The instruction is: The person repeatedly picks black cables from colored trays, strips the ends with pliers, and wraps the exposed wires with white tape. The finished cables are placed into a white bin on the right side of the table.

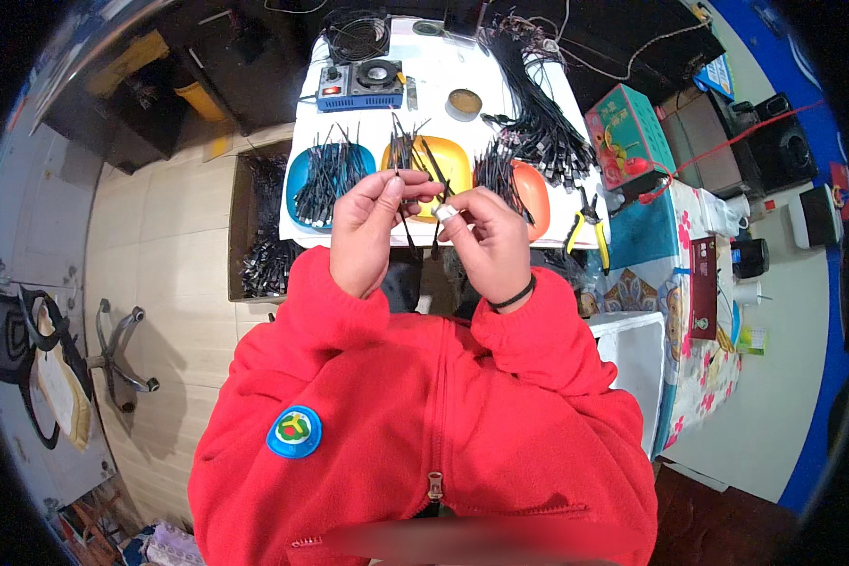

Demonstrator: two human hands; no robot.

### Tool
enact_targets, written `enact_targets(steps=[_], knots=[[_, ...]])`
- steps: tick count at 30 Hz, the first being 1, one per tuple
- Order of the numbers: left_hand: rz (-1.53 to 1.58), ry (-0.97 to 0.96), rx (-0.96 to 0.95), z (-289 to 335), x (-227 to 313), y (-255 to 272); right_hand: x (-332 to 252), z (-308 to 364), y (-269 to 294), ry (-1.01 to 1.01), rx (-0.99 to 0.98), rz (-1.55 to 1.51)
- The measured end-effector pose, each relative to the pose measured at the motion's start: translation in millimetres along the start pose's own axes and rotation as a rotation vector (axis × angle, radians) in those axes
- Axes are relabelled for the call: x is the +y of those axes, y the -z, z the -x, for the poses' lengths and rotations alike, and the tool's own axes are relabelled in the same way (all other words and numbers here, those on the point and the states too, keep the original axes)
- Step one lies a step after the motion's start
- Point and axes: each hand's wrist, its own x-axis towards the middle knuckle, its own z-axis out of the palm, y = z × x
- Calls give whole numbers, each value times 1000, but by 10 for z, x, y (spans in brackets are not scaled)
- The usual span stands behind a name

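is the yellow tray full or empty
Neither: black cables lie mostly on the left of the yellow tray, while bare yellow shows on its right. The left hand and right hand hide part.

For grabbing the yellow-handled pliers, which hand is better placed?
Probably the right hand: the yellow-handled pliers lie to its right, past the orange tray; the left hand is farther away and seems to pinch a black cable.

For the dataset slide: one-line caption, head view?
Left hand and right hand handle thin black cables before blue, yellow and orange trays on a white table.
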Motion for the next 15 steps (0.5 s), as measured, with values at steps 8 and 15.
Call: enact_targets(steps=[8,15], knots=[[28,62,-144,219,-34,-231,-68,192,83,201,-71,220],[-142,-64,-163,230,-80,-238,-184,252,238,213,-45,294]])
